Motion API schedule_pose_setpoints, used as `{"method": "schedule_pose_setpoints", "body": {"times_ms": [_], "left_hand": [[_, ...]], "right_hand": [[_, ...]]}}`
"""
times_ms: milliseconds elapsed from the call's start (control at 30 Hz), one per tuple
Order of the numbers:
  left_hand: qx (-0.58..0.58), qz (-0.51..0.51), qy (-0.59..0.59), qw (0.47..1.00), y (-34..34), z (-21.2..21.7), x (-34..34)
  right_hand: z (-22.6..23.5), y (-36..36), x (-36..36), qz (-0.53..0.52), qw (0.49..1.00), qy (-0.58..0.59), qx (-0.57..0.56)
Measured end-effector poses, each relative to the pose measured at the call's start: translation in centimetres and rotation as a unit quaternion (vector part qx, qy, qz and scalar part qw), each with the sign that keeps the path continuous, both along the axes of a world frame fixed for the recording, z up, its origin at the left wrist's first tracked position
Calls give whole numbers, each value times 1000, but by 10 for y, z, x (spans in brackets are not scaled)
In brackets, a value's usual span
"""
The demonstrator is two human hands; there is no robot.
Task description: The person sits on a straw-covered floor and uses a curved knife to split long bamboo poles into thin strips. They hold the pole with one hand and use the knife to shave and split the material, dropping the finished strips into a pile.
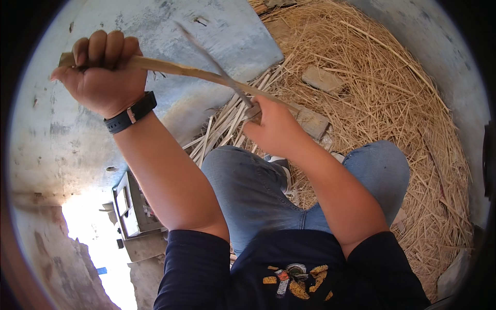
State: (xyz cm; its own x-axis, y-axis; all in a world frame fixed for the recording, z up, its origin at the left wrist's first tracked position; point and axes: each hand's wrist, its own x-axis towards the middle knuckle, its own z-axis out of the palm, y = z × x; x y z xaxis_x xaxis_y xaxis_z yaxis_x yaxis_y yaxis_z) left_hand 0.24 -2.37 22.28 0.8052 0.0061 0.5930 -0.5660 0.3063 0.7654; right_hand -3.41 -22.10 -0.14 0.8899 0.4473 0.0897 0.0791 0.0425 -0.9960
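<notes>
Clenching 1 wooden strip (181, 68) in fingers of left hand (108, 75), 1 curved knife (206, 55) in right hand (275, 125), above left edge of straw-covered floor (382, 93); seemingly mid-cut, with slats (222, 127) piled below, remainder untellable.

Close head-worn fisheye view, steeply downward

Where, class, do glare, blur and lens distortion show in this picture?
In the head view, glare whites out the opening at lower left; the blade in the right hand looks smeared, perhaps by motion; the right-side wall bows near the black rim.
</notes>
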Motion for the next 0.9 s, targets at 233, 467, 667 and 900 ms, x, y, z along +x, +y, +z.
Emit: {"method": "schedule_pose_setpoints", "body": {"times_ms": [233, 467, 667, 900], "left_hand": [[-21, 42, -8, 999, 26, -7, -1], [-26, -50, 27, 998, 59, 0, -5], [-13, 45, 0, 999, 79, -6, -7], [-18, -73, 3, 997, 95, -8, -11]], "right_hand": [[-60, 12, 12, -41, 987, 69, -138], [-27, 22, -4, 17, 997, 33, -64], [-111, 22, 10, -36, 967, 172, -184], [-48, 29, -3, 18, 994, 6, -110]]}}
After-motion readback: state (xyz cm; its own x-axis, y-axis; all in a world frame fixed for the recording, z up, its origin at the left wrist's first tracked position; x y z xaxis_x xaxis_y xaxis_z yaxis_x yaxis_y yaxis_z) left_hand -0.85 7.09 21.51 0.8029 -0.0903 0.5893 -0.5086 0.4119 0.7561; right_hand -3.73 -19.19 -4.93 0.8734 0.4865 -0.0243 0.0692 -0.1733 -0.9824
